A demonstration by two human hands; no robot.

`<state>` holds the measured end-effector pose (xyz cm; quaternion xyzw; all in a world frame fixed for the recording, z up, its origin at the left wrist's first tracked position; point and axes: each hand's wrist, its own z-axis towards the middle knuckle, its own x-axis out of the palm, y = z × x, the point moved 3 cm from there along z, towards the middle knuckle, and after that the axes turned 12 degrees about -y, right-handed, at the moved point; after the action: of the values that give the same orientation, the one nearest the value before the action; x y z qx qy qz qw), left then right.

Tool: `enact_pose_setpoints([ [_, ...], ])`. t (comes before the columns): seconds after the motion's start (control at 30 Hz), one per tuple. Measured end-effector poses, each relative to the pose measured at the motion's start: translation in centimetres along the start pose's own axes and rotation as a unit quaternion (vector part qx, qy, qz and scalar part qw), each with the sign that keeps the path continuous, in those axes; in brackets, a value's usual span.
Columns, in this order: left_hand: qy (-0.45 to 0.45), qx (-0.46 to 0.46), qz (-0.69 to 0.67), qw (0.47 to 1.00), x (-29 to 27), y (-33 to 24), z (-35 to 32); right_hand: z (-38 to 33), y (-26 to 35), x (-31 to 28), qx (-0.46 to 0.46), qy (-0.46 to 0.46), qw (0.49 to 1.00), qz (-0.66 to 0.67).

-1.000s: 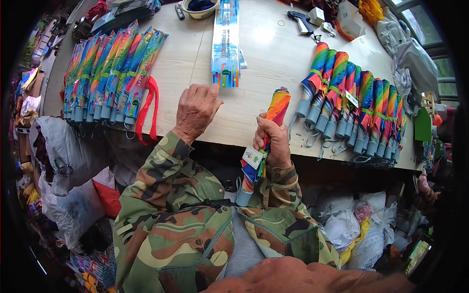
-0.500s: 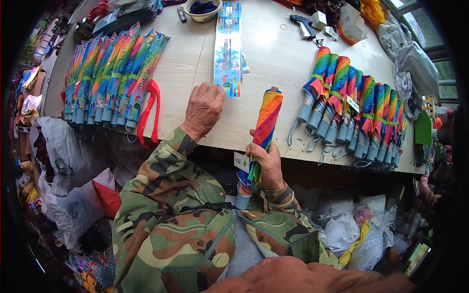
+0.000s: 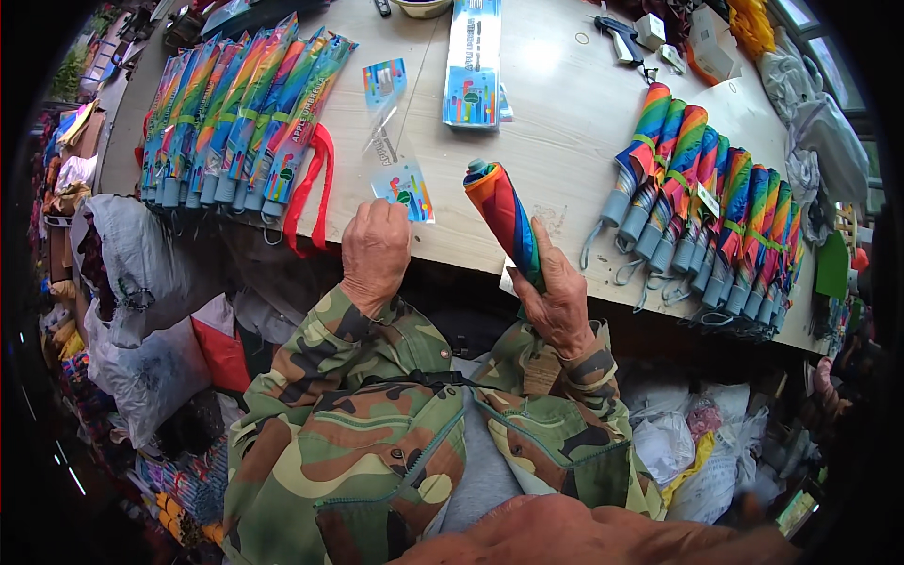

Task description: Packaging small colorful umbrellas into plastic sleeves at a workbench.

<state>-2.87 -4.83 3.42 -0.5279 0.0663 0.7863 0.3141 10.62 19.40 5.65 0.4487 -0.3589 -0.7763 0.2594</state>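
Note:
My left hand [image 3: 375,252] is closed at the table's front edge, pinching the near end of a clear plastic sleeve [image 3: 386,141] printed in bright colours. That sleeve lies flat and stretches away over the tabletop. My right hand [image 3: 557,299] wraps round a folded rainbow umbrella [image 3: 507,215], its tip tilted up and toward the left. The umbrella's handle end is hidden behind the hand and sleeve cuff; a corner of a white tag shows beside it. Beyond my hands lies a stack of the same printed sleeves [image 3: 473,71].
Several sleeved umbrellas [image 3: 231,122] lie in a row at left, with a red ribbon [image 3: 318,193] beside them. Several bare folded umbrellas [image 3: 697,202] with grey handles line the right side. A glue gun [image 3: 621,42] and white box [image 3: 714,42] stand far right. Bags [image 3: 155,363] crowd below.
A single sleeve has come away from the stack toward the left and near edge, held by my left hand. My right hand has raised the umbrella, tilting its tip leftward. The view has shifted.

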Motion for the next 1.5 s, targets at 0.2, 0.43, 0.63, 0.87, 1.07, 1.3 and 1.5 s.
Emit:
enact_pose_setpoints([
  [0.2,0.024,-0.047,-0.082,0.995,3.9,-0.6,-0.9,-1.2,-0.2,1.0,-0.032,0.052,0.995,-0.085],
  [0.43,0.200,-0.153,-0.323,0.912,4.6,0.9,0.8,-1.9,-1.4,1.8,-0.073,0.132,0.956,-0.251],
  [0.63,0.332,-0.287,-0.426,0.791,4.9,1.8,0.9,-1.7,-1.2,0.8,-0.043,0.104,0.970,-0.217],
  [0.87,-0.007,0.035,-0.140,0.990,4.4,-1.4,-0.3,-1.2,-0.5,-0.3,-0.093,0.075,0.978,-0.172],
  [1.07,0.095,-0.095,-0.321,0.938,5.0,1.2,0.9,-1.5,-1.4,0.2,-0.159,0.123,0.946,-0.256],
  [1.3,0.282,-0.303,-0.450,0.791,4.4,2.4,1.9,-1.5,-1.3,0.7,-0.218,0.153,0.921,-0.285],
  [1.5,0.294,-0.275,-0.435,0.806,4.9,2.7,2.1,-0.4,-0.2,0.2,-0.256,0.142,0.907,-0.302],
])
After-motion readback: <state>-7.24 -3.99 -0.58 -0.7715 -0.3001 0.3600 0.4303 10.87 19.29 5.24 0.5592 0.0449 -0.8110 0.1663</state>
